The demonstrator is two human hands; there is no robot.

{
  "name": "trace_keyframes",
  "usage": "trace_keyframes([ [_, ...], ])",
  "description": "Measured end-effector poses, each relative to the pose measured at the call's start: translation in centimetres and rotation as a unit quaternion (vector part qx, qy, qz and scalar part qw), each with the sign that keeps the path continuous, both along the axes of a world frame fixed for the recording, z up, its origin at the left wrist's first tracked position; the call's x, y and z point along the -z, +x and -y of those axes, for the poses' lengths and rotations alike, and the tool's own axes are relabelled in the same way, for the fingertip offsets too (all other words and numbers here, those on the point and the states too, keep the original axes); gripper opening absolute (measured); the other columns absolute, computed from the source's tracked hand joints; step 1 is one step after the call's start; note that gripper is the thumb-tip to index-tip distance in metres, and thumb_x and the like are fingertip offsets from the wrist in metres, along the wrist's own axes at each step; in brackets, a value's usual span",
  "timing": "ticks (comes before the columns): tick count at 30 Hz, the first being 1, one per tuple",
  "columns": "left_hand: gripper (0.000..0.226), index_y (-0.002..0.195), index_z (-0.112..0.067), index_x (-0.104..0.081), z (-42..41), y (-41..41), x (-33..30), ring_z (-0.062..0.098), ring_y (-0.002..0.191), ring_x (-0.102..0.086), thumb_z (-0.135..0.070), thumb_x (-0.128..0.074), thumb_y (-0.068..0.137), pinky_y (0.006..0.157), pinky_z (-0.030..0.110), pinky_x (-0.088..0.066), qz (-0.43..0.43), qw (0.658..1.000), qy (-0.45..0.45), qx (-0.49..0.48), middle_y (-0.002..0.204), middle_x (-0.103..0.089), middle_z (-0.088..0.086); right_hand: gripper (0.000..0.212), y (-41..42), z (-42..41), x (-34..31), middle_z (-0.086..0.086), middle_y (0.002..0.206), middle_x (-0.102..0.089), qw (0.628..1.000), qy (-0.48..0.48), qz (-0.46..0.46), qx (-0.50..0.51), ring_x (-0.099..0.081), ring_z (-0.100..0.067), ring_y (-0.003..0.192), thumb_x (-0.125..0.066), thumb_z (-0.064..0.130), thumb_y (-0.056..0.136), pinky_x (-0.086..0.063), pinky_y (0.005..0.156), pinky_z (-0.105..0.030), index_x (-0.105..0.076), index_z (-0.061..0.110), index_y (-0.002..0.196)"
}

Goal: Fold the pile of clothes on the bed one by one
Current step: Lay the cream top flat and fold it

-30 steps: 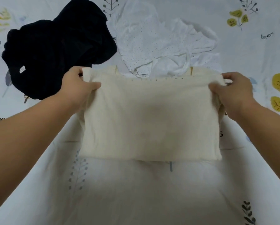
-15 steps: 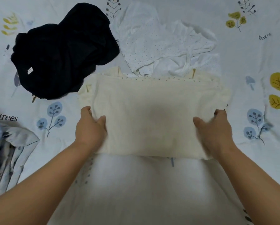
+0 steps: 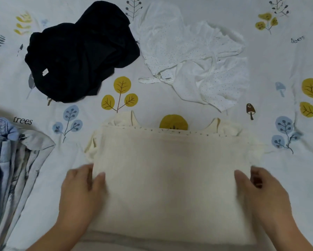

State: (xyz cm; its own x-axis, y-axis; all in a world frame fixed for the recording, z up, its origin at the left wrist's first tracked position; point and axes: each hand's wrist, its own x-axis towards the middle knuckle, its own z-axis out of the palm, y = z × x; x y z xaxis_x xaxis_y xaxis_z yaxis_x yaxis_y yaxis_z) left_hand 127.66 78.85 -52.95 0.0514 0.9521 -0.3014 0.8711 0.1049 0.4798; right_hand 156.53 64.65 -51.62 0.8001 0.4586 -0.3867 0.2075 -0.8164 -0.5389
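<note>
Head view: a cream top (image 3: 170, 169) is laid folded on the bed sheet (image 3: 279, 124), nr the bottom centre. Its L edge is gripped by the left hand (image 3: 81, 189), thumb on top, & its R edge by the right hand (image 3: 260, 192) (both blurred). A black garment (image 3: 79, 55) & white dotted garment (image 3: 193, 60) are seen beyond, unfolded; a blue-grey garment (image 3: 10, 160) is seen at L.

The folded cream knit cloth garment (image 3: 172, 171) looks matt and softly textured, the crumpled black garment (image 3: 81, 53) a dull, fuzzy cloth, the rumpled white dotted garment (image 3: 193, 57) thin and matt, and the leaf-printed white bedsheet (image 3: 282, 124) smooth matt fabric.
</note>
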Motion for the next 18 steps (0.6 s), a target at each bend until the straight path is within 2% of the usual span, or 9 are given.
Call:
trace_keyframes([
  [2,0.025,0.099,-0.005,-0.06,-1.6,1.2,0.5,0.033,0.096,-0.048,-0.026,-0.064,0.085,0.082,0.04,-0.037,-0.017,0.999,0.032,-0.023,0.091,-0.054,0.015,0.019,0.6,-1.3,0.1,-0.003,0.085,-0.057,0.999,0.027,0.031,0.019,-0.051,-0.022,0.078,-0.063,0.033,0.085,-0.032,0.069,-0.031,-0.052,0.017,0.086],
  [6,0.023,0.075,-0.006,-0.054,-4.5,3.6,0.9,0.034,0.082,-0.051,-0.024,-0.056,0.089,0.069,0.035,-0.036,0.051,0.991,0.099,-0.079,0.078,-0.054,0.016,0.018,2.0,-3.8,0.5,-0.004,0.075,-0.058,0.99,0.073,0.104,0.06,-0.052,-0.024,0.075,-0.056,0.024,0.088,-0.034,0.069,-0.03,-0.057,0.013,0.075],
  [8,0.022,0.082,-0.006,-0.056,-5.5,4.1,1.2,0.034,0.087,-0.053,-0.025,-0.053,0.091,0.076,0.042,-0.042,0.07,0.985,0.1,-0.125,0.087,-0.059,0.017,0.018,2.6,-4.5,0.6,-0.005,0.076,-0.057,0.986,0.083,0.118,0.082,-0.053,-0.028,0.08,-0.053,0.023,0.091,-0.033,0.07,-0.03,-0.058,0.009,0.081],
  [9,0.02,0.089,-0.006,-0.058,-5.7,4.4,1.2,0.036,0.094,-0.053,-0.025,-0.052,0.092,0.083,0.045,-0.043,0.046,0.984,0.102,-0.135,0.095,-0.059,0.019,0.017,2.9,-4.7,0.8,-0.009,0.083,-0.06,0.987,0.066,0.118,0.082,-0.053,-0.031,0.088,-0.052,0.023,0.091,-0.036,0.073,-0.033,-0.059,0.007,0.088],
  [11,0.028,0.111,-0.003,-0.054,-5.2,5.1,0.9,0.041,0.114,-0.044,-0.024,-0.051,0.093,0.096,0.048,-0.035,-0.011,0.984,0.113,-0.134,0.118,-0.051,0.022,0.027,2.7,-4.9,1.0,-0.02,0.112,-0.057,0.988,0.006,0.135,0.076,-0.047,-0.037,0.111,-0.052,0.022,0.092,-0.037,0.089,-0.042,-0.056,0.005,0.112],
  [12,0.037,0.12,-0.001,-0.049,-4.6,5.5,0.7,0.041,0.12,-0.038,-0.025,-0.049,0.092,0.099,0.049,-0.03,-0.019,0.984,0.141,-0.103,0.128,-0.044,0.024,0.036,2.0,-4.9,0.9,-0.023,0.124,-0.05,0.985,-0.009,0.162,0.067,-0.04,-0.038,0.119,-0.053,0.023,0.092,-0.033,0.096,-0.045,-0.05,0.005,0.123],
  [14,0.053,0.129,0.001,-0.043,-2.4,6.5,0.3,0.042,0.124,-0.035,-0.03,-0.048,0.088,0.1,0.05,-0.028,-0.026,0.975,0.214,0.046,0.137,-0.037,0.028,0.048,-0.5,-4.7,0.6,-0.024,0.137,-0.039,0.974,0.018,0.227,-0.002,-0.031,-0.037,0.129,-0.053,0.024,0.091,-0.027,0.103,-0.051,-0.042,0.006,0.135],
  [16,0.059,0.135,-0.006,-0.041,0.4,7.0,0.9,0.039,0.128,-0.033,-0.038,-0.045,0.086,0.101,0.05,-0.025,-0.06,0.938,0.245,0.238,0.142,-0.035,0.025,0.053,-3.8,-4.2,1.0,-0.024,0.141,-0.038,0.949,0.024,0.276,-0.152,-0.03,-0.036,0.132,-0.047,0.031,0.09,-0.025,0.105,-0.056,-0.041,0.007,0.137],
  [18,0.059,0.139,-0.016,-0.042,2.0,6.7,2.1,0.039,0.134,-0.032,-0.047,-0.034,0.09,0.107,0.049,-0.02,-0.109,0.901,0.204,0.366,0.147,-0.035,0.017,0.059,-5.8,-3.1,2.4,-0.021,0.142,-0.041,0.907,-0.031,0.287,-0.308,-0.036,-0.035,0.133,-0.035,0.042,0.087,-0.024,0.102,-0.061,-0.046,0.011,0.136],
])
